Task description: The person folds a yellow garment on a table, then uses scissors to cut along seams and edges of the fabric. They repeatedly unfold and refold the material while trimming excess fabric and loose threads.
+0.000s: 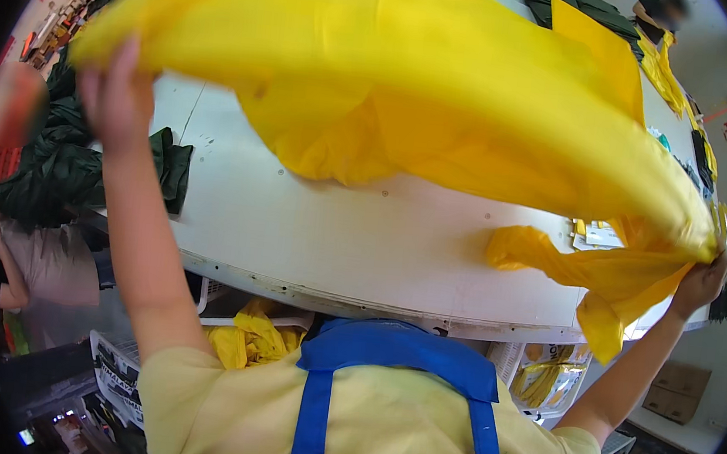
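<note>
Holding yellow cloth (414,66) by opposite ends, left hand (119,103) and right hand (701,281) flank open white tabletop (361,249)

A heap of dark green fabric (58,171) lies at the left of the tabletop (327,241), and a dark green bundle (607,18) at the far right. Under the near right edge is a white basket (504,361); farther right, a cardboard box (678,390).

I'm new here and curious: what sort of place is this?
Probably a garment or fabric workshop: a white worktable, yellow fabric held over it, and dark green cloth heaped at the left.
</note>
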Tool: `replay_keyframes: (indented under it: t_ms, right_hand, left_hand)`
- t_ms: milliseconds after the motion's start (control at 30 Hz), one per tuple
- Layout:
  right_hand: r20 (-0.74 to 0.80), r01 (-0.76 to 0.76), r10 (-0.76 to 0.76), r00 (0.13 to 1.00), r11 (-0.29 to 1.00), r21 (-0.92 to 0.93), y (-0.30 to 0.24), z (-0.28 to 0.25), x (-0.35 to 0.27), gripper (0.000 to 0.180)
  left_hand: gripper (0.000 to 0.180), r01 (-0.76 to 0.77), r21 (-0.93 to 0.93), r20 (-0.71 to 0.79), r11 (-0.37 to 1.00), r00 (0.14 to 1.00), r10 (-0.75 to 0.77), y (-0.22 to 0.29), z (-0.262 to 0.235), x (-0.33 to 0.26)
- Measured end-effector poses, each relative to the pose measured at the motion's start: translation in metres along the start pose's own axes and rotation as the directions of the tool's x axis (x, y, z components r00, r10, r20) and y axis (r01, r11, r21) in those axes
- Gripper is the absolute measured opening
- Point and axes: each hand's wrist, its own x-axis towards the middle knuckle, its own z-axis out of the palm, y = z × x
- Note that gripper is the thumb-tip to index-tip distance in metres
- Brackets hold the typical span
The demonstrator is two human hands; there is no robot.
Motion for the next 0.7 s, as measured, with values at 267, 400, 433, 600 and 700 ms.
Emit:
replay_keyframes:
  t_ms: [267,400,433,600,700]
  right_hand:
    - [0.928,-0.532,0.224,0.299,0.846,-0.033,0.002,0.021,-0.17,0.041]
    - [0.904,-0.623,0.324,0.278,0.778,-0.087,-0.01,0.036,-0.186,0.032]
    - [0.909,-0.579,0.32,0.268,0.808,-0.114,-0.025,0.046,-0.169,0.031]
    - [0.847,-0.32,0.045,0.529,0.936,0.149,-0.08,0.116,-0.141,0.047]
    - [0.948,-0.385,-0.113,0.297,0.894,0.228,-0.131,0.105,-0.113,0.063]
  left_hand:
    - [0.017,0.902,0.19,-0.217,0.389,0.425,-0.879,0.03,-0.044,-0.351]
    - [0.022,0.857,0.426,-0.285,0.29,0.432,-0.856,0.005,-0.044,-0.382]
    - [0.023,0.873,0.389,-0.272,0.296,0.416,-0.868,0.001,-0.044,-0.384]
    - [0.026,0.952,0.246,-0.297,0.181,0.252,-0.921,-0.007,-0.04,-0.372]
    - [0.031,0.966,0.102,-0.286,0.238,0.258,-0.923,0.015,-0.039,-0.345]
